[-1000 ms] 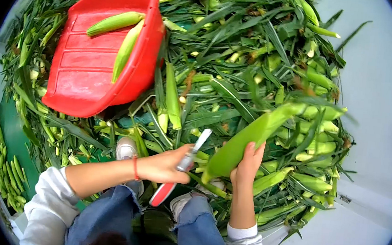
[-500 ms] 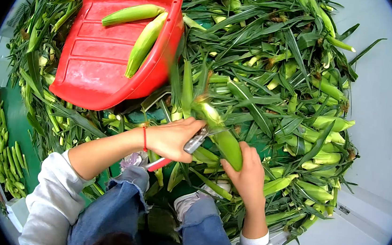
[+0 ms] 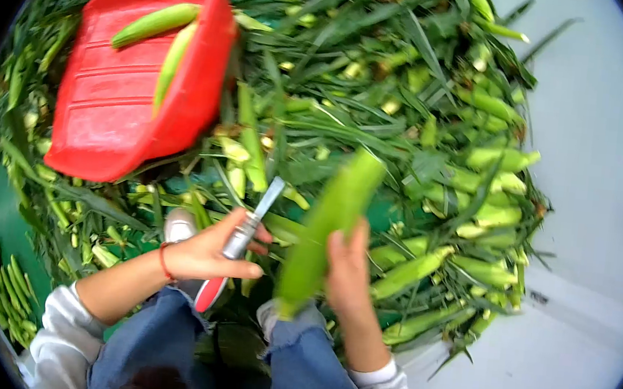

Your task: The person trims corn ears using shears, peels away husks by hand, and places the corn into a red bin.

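Observation:
A knife (image 3: pixel 242 239) with a silvery blade and a red handle end lies across my left hand (image 3: pixel 204 254), which grips it loosely, thumb and some fingers stretched out. Its blade points up and away. My right hand (image 3: pixel 352 273) is closed round the side of an ear of corn (image 3: pixel 315 236) in its green husk. The ear stands tilted, top end leaning right, and is blurred by motion. A small gap separates the knife from the ear.
A red plastic basin (image 3: pixel 121 109) at the upper left holds two ears of corn (image 3: pixel 155 26). Cut leaves and stalks (image 3: pixel 353 78) cover much of the green floor. Several husked ears (image 3: pixel 490 212) are piled at the right, beside a pale wall (image 3: pixel 590 184). More ears (image 3: pixel 0 277) lie far left.
My hands have drawn apart: the knife has come away from the ear and now points upward. The ear has swung to lean right, its ragged tip no longer visible. The whole view has shifted.

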